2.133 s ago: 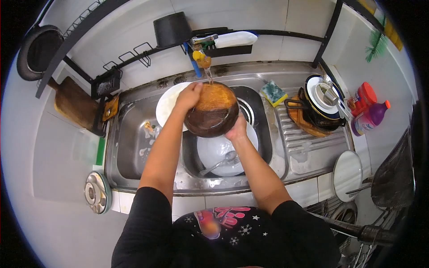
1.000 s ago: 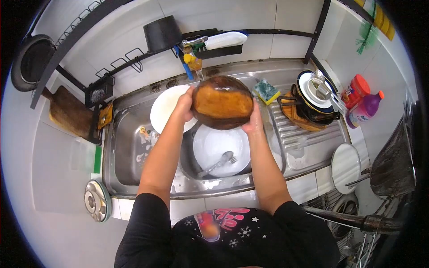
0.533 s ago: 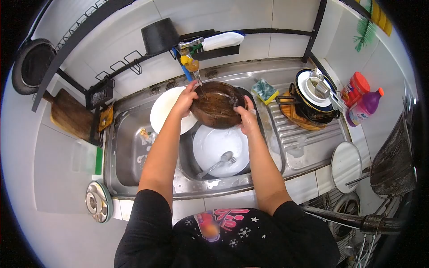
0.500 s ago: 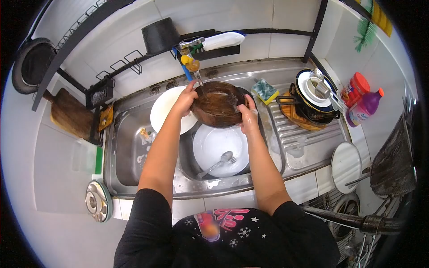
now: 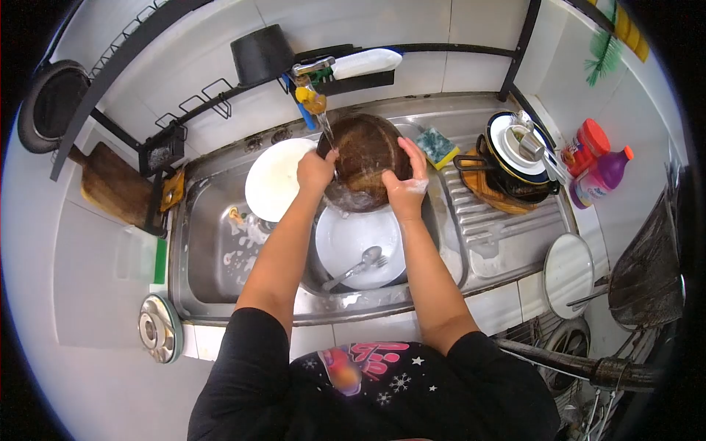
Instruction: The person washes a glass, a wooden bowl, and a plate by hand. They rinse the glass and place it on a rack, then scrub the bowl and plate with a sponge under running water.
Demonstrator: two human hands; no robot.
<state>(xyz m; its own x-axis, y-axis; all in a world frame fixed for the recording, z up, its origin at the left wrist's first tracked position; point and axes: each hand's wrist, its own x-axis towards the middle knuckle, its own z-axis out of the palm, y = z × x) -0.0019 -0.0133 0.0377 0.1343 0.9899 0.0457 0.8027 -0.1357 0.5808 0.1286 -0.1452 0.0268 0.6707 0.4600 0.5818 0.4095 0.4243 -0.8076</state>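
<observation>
A dark brown wooden bowl is held tilted over the right sink basin, under water running from the faucet. My left hand is closed on its left edge, close to the stream. On the right edge, my right hand grips with the thumb over the near side and the fingers along the outside; some suds cling to it. Below the bowl, a white basin-like dish sits in the sink with a spoon and a fork in it. A white plate lies left of the bowl.
A sponge lies at the sink's back edge. Stacked dishes and pans stand on the drainboard, beside a purple bottle and a red container. The left basin holds food scraps. A rack with a black pot runs behind.
Both hands have turned the wooden bowl, so its broad round face now shows toward me under the water. My left hand moved down its edge, and the right hand's fingers lifted upward.
</observation>
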